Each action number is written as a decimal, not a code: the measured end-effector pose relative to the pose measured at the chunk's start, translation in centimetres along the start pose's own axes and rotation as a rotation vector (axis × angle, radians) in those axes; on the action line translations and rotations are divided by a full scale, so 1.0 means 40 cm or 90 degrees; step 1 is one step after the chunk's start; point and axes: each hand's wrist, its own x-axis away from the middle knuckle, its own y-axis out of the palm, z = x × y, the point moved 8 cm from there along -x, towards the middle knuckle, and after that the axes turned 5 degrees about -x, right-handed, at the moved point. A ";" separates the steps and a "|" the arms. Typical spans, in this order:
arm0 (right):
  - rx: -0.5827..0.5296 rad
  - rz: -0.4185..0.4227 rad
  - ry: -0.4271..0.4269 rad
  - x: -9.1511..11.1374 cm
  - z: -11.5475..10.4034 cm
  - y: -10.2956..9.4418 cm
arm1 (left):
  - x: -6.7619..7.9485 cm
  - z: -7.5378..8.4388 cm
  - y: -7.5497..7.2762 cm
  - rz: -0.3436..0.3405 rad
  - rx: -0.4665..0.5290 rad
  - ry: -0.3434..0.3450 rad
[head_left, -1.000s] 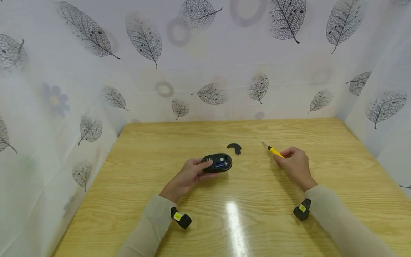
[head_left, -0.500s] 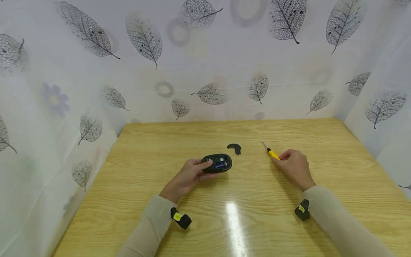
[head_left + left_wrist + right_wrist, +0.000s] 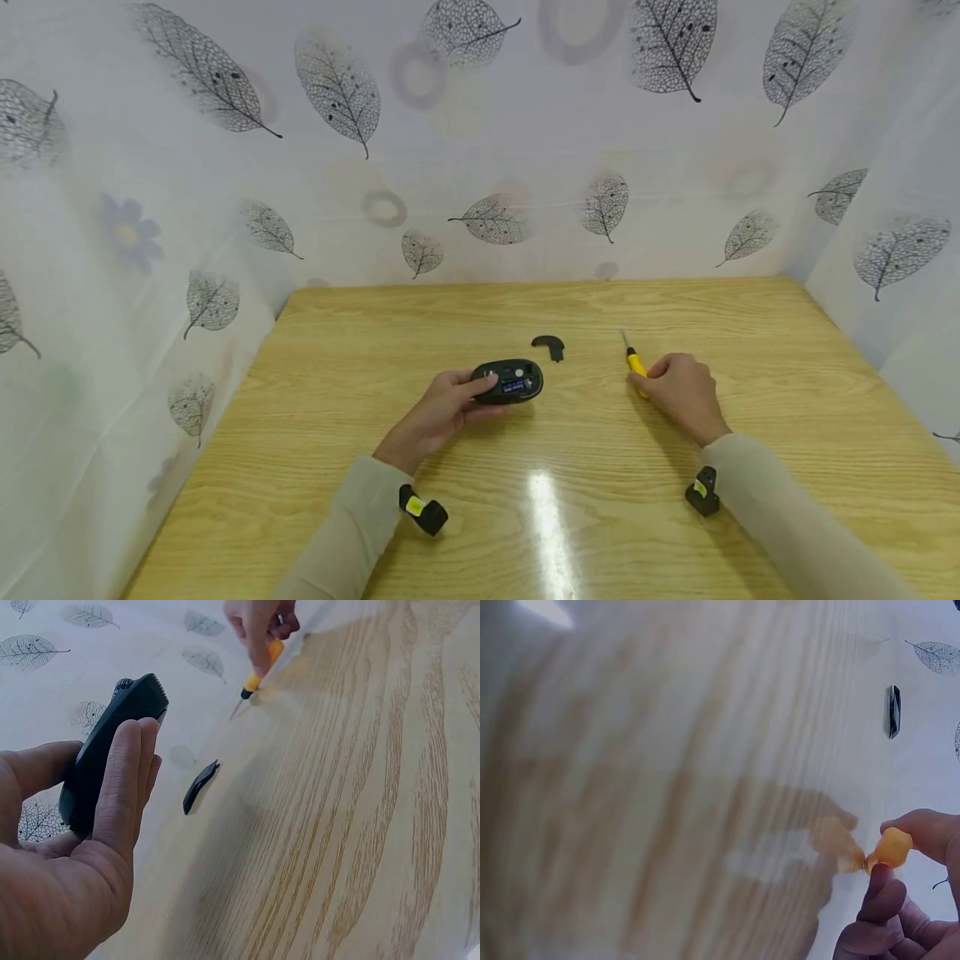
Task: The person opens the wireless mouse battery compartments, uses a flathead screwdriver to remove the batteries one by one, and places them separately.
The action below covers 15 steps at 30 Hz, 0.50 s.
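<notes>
My left hand (image 3: pixel 438 414) holds a black computer mouse (image 3: pixel 528 382) above the table, underside up, thumb on top and fingers beneath. Its battery bay is uncovered and a dark blue battery (image 3: pixel 517 387) lies inside. In the left wrist view the mouse (image 3: pixel 90 772) shows side-on between thumb and fingers. My right hand (image 3: pixel 684 393) pinches the yellow handle of a screwdriver (image 3: pixel 636 365), whose metal tip points to the back of the table. The handle (image 3: pixel 892 847) is seen end-on in the right wrist view. A black curved cover (image 3: pixel 553 345) lies on the table between the hands.
The wooden table (image 3: pixel 337 333) is bounded at the back and sides by a white curtain (image 3: pixel 487 142) with leaf prints. A black wrist camera (image 3: pixel 424 510) is strapped to the left sleeve, another camera (image 3: pixel 703 492) to the right.
My right hand has moved slightly left, and the screwdriver has swung so its shaft points more directly away from me. The left hand and mouse stay put, as does the cover.
</notes>
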 end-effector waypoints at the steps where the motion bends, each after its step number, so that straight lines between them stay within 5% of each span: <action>1: 0.002 -0.002 0.000 0.000 -0.001 0.001 | 0.000 0.000 0.000 0.000 0.000 -0.001; 15: 0.015 -0.026 0.003 0.002 -0.004 0.013 | 0.001 0.002 0.000 -0.009 0.001 -0.003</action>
